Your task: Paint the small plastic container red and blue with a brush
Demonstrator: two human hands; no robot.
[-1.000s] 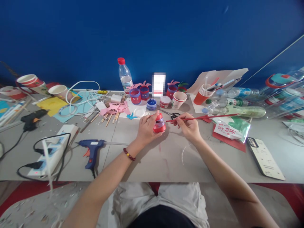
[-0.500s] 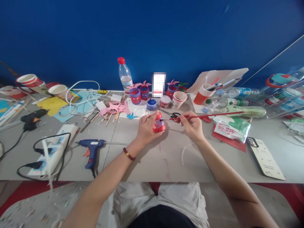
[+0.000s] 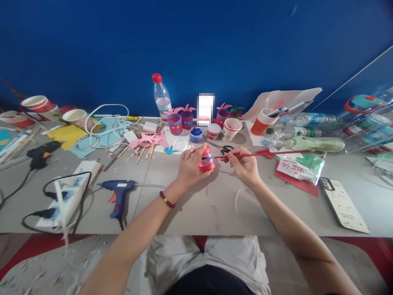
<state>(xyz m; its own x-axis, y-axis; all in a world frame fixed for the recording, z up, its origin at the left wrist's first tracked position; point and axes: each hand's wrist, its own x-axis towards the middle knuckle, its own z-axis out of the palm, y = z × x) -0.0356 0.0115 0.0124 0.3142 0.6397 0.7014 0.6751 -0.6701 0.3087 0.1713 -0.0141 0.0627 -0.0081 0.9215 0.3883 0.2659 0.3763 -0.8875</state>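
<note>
My left hand (image 3: 190, 166) is wrapped round a small cup (image 3: 207, 164) painted red with a purple band, and it holds the cup above the table. In my right hand (image 3: 243, 163) a long red paintbrush (image 3: 270, 153) is pinched near its tip end. The brush tip touches the purple band, or is very close to it. Behind the hands stand a jar of blue paint (image 3: 196, 134), a jar of red paint (image 3: 213, 131) and a paper cup (image 3: 231, 129). Black-handled scissors (image 3: 226, 149) lie just beyond my right fingers.
Painted cups with paper leaves (image 3: 175, 124) stand at the back beside a water bottle (image 3: 161, 98). To the left are a blue glue gun (image 3: 118, 194), a power strip (image 3: 69, 194) and pink paper cutouts (image 3: 149, 140). A phone (image 3: 344, 205) and plastic bottles (image 3: 316, 119) are on the right.
My right hand has shifted slightly down, and the brush's far end has dropped, so the brush lies nearer level. The cup in my left hand has barely moved.
</note>
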